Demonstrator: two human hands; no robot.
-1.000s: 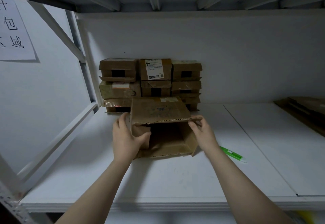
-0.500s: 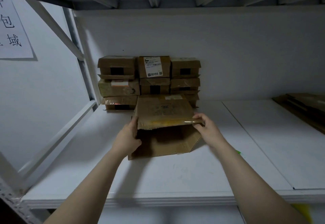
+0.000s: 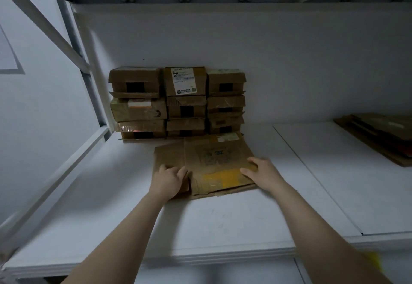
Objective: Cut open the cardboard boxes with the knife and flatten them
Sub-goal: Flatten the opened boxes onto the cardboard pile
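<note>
I am looking into a white metal rack with a white wall behind it, and the work sits on a broad white shelf (image 3: 223, 228). A stack of boxes (image 3: 178, 103), three columns wide and mostly closed, stands against the wall towards the back left corner. Just in front of it, near the middle of the shelf, lies the collapsed box (image 3: 214, 156), pressed down almost flat, its far edge touching or nearly touching the stack. My left hand (image 3: 168, 180) rests palm-down on its left panel with the fingers spread and straight. My right hand (image 3: 264, 173) lies the same way on its right edge beside a yellow tape patch (image 3: 223, 178). Neither hand curls around anything. At the right edge of the shelf a pile of flat cardboard (image 3: 383, 136) lies well apart. I see no knife. I judge this corrugated board light and fairly stiff, but springy at its creases, so it will want to lift again unless I bear down along the folds. The taped faces look slick, and the near edge is ragged and slightly raised. To carry it I would pinch both long side edges, and keep my fingers off the cut rims.
</note>
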